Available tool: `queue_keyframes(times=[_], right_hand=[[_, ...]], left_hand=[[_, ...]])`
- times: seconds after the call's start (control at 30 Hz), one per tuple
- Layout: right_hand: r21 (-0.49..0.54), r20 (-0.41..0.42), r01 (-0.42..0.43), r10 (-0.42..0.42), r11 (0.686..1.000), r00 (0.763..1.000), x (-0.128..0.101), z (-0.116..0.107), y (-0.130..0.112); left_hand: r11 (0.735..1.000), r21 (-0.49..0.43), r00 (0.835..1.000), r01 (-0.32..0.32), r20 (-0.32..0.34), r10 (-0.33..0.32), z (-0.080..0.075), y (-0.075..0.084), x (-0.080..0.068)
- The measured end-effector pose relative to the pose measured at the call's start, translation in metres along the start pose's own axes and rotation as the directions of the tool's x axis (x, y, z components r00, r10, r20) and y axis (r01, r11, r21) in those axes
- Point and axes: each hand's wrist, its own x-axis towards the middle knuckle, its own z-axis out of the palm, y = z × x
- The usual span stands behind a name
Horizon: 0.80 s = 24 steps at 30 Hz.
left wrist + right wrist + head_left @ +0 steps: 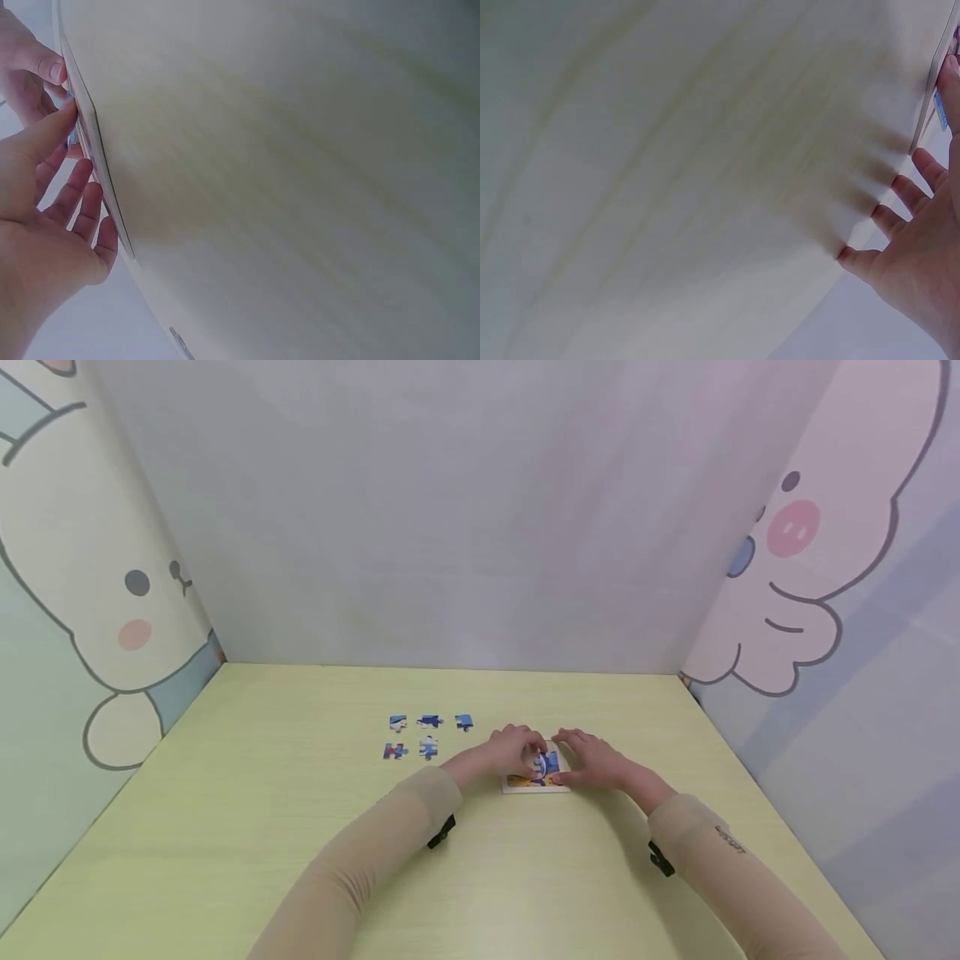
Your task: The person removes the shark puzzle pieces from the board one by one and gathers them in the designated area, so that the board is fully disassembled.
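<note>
A small puzzle board with a blue and orange picture lies on the pale green table, and both hands rest on it. My left hand covers its left part, fingertips pressing down on the picture. In the left wrist view the left hand lies with straight fingers along the board's thin edge. My right hand touches the board's right side with straight fingers. The right wrist view shows that right hand spread flat on the table beside the board's edge.
Several loose puzzle pieces lie in two rows left of the board. Panels with cartoon animals wall the table on the left, the back and the right.
</note>
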Motion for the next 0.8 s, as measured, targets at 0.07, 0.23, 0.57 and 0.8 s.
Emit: queue_keyframes(times=[0.07,0.23,0.57,0.8], right_hand=[[-0.004,-0.003,0.003,-0.003,1.0,1.0,0.0006,0.0,0.0008],[-0.012,-0.005,0.008,-0.009,1.0,1.0,0.0022,0.0003,0.0013],[0.0,-0.017,0.015,-0.015,1.0,1.0,0.0022,0.0007,0.0002],[-0.003,-0.008,0.004,-0.004,1.0,1.0,0.0002,0.0001,-0.0001]], left_hand=[[1.0,-0.026,1.0,-0.002,-0.002,0.002,0.0,-0.0009,0.0014],[0.995,-0.089,0.999,-0.033,-0.011,0.032,-0.0007,-0.0027,0.0033],[0.984,-0.165,0.997,-0.07,-0.044,0.064,-0.0008,0.0004,0.004],[0.99,-0.128,0.997,-0.059,-0.055,0.052,-0.0004,0.0028,0.0041]])
